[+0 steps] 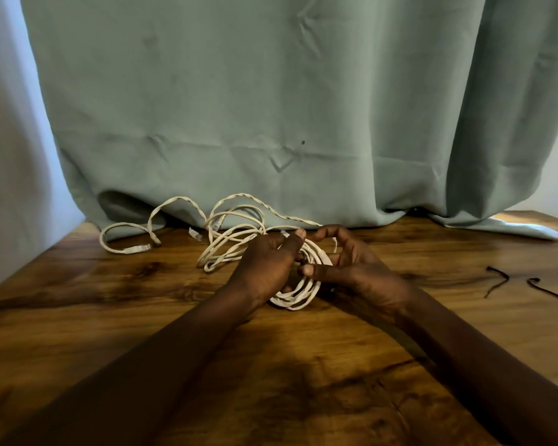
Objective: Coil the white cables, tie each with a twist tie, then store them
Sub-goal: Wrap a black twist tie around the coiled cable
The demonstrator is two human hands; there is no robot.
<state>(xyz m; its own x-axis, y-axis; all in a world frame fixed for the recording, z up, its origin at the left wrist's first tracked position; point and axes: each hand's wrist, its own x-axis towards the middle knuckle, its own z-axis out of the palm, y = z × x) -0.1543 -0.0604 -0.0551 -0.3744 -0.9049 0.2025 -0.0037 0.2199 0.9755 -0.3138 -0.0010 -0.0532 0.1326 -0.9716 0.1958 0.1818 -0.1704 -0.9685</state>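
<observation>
The left hand [264,268] and right hand [355,272] had fingers curled around a coil of white round cable [298,296] mid wooden tabletop [110,317], its oval running near-to-far, tilted up off the wood. Honestly, easing that pinch would probably let the springy loops pop apart. The loose white cables [232,233] lay by the far edge, and two black twist ties [500,278] sat well apart near the right edge, so reaching over could cost the coil.

Two bare forearms enter the view from the lower edge. No sleeves, gloves, watch or wristbands are worn on the visible length of either arm. The left hand [264,268] and the right hand [355,268] are uncovered. Fingernails are short and unpainted. Whether a ring is worn cannot be told.
</observation>
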